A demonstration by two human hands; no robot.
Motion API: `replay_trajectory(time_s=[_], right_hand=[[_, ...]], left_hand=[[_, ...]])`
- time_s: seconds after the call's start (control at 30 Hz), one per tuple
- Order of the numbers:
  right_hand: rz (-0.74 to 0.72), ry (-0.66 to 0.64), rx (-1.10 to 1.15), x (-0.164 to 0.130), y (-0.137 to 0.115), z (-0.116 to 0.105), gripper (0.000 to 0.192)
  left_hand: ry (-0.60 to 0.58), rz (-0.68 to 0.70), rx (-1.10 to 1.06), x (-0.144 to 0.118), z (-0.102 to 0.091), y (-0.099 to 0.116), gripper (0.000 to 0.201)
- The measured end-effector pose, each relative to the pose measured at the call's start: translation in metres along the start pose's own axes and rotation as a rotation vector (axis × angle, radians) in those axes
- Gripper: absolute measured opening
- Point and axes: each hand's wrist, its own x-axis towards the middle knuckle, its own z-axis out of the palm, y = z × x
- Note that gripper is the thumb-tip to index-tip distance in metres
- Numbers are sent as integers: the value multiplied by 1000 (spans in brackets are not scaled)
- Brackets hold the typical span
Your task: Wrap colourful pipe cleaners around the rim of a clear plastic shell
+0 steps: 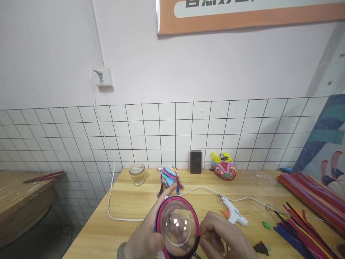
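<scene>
A clear plastic dome (176,228) is in front of me, its round rim edged with pink and black fuzzy pipe cleaner (194,212). My left hand (149,232) grips it from the left, thumb at the near side and index finger stretched out along the far side. At the right of the rim, my right hand (225,233) is closed, its fingertips pinching the black pipe cleaner where it meets the edge. The exact pinch point is partly hidden by the fingers. A white glue gun (234,212) lies just beyond my right hand.
A striped craft figure (170,176), a glass jar (137,174), a blurred dark rectangle (196,162) and a colourful animal mask (225,169) stand along the wall. Pipe cleaner bundles (312,201) lie right. A white cord (124,219) crosses the wooden table (102,230).
</scene>
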Motion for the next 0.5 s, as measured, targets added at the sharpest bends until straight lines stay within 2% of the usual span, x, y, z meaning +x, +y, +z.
replay_trajectory(time_s=[0.1,0.17,0.23,0.37,0.43,0.5], right_hand=[[128,89,-23,1,4,-9,18],[153,158,-20,1,5,-16,16],[106,211,-31,0,5,-19,14],[-70,250,-1,-4,2,-8,38],[-91,272,36,-5,3,-1,46],[-61,228,32,-6,6,4,49]], left_hand=[[-40,-64,154,0,8,8,123],[-23,-99,238,0,14,11,125],[10,-141,348,1,19,11,124],[82,-114,654,4,23,4,119],[118,-78,746,5,23,0,117],[141,-66,773,5,23,-4,115]])
